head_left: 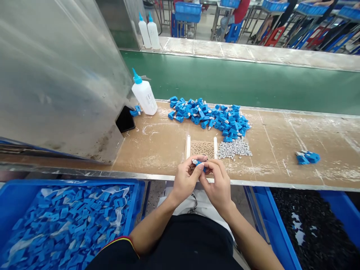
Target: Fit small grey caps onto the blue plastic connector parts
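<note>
Both my hands meet at the bench's front edge around one small blue plastic part point(200, 164) with a whitish tip. My left hand point(186, 176) pinches it between thumb and fingers. My right hand point(218, 182) closes on its other end, with the fingertips partly hiding it. Just beyond my hands lies a patch of small dark pieces point(201, 148) between two white strips. Right of that patch is a pile of small grey pieces point(234, 148). Behind them spreads a heap of similar blue parts point(208, 114).
A white bottle point(144, 97) with a blue nozzle and a black phone-like object point(125, 119) stand by the metal housing point(64, 75). A few blue parts point(307, 157) lie at right. Blue bins point(137, 202) flank me below. A green belt point(239, 80) runs behind.
</note>
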Action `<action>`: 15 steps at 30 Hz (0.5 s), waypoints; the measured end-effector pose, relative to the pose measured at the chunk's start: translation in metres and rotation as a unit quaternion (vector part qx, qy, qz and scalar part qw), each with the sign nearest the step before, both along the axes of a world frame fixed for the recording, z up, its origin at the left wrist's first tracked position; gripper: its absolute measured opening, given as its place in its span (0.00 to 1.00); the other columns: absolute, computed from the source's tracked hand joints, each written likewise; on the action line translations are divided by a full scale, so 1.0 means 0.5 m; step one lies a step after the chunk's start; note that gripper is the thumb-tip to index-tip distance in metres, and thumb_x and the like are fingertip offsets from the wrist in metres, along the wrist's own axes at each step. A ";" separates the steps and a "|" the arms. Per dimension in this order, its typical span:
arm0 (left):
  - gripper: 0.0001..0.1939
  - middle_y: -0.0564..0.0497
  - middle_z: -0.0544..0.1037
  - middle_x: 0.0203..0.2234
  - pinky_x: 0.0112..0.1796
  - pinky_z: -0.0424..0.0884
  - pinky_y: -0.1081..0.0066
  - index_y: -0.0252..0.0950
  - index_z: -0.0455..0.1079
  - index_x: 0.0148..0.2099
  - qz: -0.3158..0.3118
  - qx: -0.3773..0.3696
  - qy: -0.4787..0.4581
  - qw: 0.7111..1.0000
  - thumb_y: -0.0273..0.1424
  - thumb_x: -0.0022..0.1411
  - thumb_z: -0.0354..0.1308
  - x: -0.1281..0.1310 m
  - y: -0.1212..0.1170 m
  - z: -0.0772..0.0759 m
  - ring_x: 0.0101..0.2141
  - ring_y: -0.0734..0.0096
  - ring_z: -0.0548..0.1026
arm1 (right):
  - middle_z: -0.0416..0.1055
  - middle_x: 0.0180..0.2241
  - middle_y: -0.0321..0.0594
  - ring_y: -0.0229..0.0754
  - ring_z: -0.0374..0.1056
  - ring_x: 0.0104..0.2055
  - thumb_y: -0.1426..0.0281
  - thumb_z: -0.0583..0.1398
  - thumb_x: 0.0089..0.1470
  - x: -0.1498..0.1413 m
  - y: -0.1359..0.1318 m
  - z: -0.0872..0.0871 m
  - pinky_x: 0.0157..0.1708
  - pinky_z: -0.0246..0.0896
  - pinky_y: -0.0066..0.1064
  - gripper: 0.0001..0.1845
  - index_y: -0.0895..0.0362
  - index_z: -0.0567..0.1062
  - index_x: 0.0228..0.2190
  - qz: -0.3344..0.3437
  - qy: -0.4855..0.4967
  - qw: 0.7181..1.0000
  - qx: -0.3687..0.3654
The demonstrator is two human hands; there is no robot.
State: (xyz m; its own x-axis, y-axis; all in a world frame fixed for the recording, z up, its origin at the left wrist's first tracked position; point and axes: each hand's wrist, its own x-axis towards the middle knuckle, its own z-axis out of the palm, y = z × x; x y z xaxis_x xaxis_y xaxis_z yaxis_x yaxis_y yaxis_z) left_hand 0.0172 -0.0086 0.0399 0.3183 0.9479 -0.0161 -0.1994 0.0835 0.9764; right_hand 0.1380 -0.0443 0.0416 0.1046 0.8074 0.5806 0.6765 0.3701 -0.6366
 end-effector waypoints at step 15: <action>0.14 0.36 0.75 0.51 0.48 0.70 0.57 0.33 0.73 0.53 -0.055 0.313 0.504 0.803 0.27 0.70 0.50 0.139 0.287 0.024 0.49 0.54 0.75 | 0.69 0.29 0.44 0.46 0.64 0.31 0.59 0.58 0.55 0.431 0.003 -0.058 0.33 0.58 0.39 0.12 0.55 0.71 0.29 -0.380 -0.133 0.905 -0.139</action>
